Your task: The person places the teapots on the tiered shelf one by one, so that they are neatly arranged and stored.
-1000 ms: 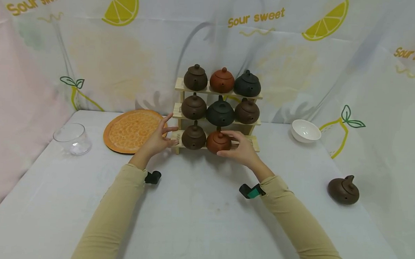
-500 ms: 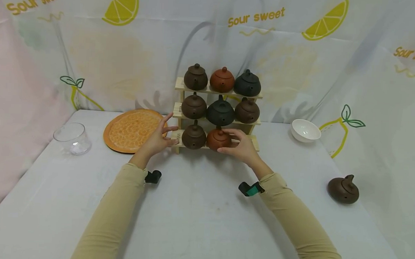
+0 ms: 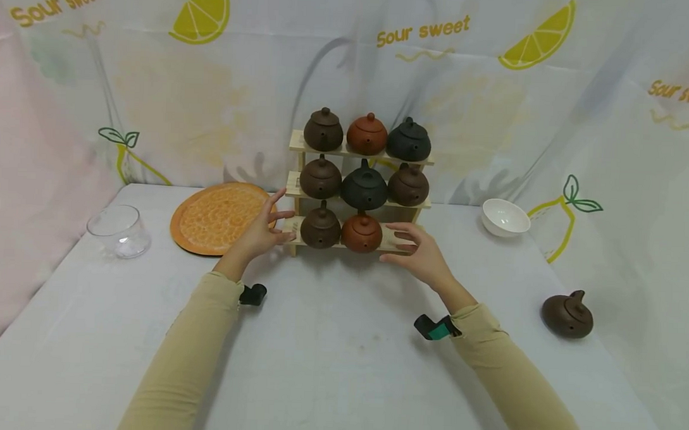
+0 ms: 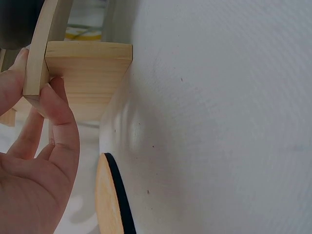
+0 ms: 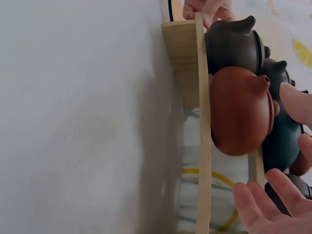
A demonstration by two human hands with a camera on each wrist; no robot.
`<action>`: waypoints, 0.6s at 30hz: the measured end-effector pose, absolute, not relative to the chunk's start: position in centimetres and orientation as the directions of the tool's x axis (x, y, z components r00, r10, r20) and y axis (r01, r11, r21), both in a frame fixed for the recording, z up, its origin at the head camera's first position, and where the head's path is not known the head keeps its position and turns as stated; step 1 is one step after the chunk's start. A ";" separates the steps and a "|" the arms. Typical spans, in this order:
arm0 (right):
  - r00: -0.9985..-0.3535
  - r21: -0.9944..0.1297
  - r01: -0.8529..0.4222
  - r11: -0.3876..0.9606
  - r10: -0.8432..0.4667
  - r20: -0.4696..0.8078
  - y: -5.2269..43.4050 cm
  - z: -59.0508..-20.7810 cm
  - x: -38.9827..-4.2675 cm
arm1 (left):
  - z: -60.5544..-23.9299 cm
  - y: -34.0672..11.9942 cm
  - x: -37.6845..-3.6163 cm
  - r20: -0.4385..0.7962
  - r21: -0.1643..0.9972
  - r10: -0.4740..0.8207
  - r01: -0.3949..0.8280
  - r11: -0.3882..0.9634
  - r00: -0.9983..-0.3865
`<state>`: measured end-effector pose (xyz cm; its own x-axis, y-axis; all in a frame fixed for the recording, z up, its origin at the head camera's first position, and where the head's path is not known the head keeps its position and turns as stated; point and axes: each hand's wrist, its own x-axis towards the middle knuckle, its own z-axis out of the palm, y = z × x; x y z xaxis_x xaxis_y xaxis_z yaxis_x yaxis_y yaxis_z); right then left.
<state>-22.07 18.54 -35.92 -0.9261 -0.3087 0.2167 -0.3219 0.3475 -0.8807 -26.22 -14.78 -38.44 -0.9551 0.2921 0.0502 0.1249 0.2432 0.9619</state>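
Note:
A three-tier wooden rack [image 3: 393, 239] holds several small teapots. On its bottom shelf a reddish-brown teapot [image 3: 362, 234] sits beside a dark brown teapot [image 3: 320, 229]. My left hand [image 3: 259, 234] pinches the left end of the bottom shelf; in the left wrist view thumb and fingers close on the shelf board [image 4: 38, 58]. My right hand [image 3: 420, 254] is beside the reddish-brown teapot, over the right part of that shelf, fingers parted and holding nothing. The right wrist view shows a gap between its fingertips and the reddish-brown teapot [image 5: 239, 112].
A round orange-patterned board [image 3: 225, 217] lies left of the rack, with a clear glass bowl [image 3: 118, 232] farther left. To the right stand a white bowl [image 3: 505, 218] and, near the table's right edge, another brown teapot [image 3: 567, 315].
The right hand has let go of the reddish-brown teapot and moved right, away from it. That teapot now sits on the bottom shelf. The left hand keeps its place on the shelf end.

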 end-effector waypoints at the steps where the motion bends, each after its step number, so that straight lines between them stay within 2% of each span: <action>1: -0.925 -0.879 -0.330 0.345 -0.305 0.227 18.8 -35.9 -21.8 | -38.4 -14.8 -26.2 0.048 0.962 0.293 0.122 0.242 -0.955; 8: -0.931 -0.868 -0.342 0.360 -0.257 0.260 20.9 -36.0 -20.5 | -38.6 -14.9 -26.3 0.038 0.963 0.288 0.112 0.244 -0.957; 18: -0.962 -0.870 -0.268 0.414 -0.157 0.222 24.4 -36.2 -18.9 | -38.6 -14.8 -26.3 0.037 0.962 0.288 0.112 0.247 -0.957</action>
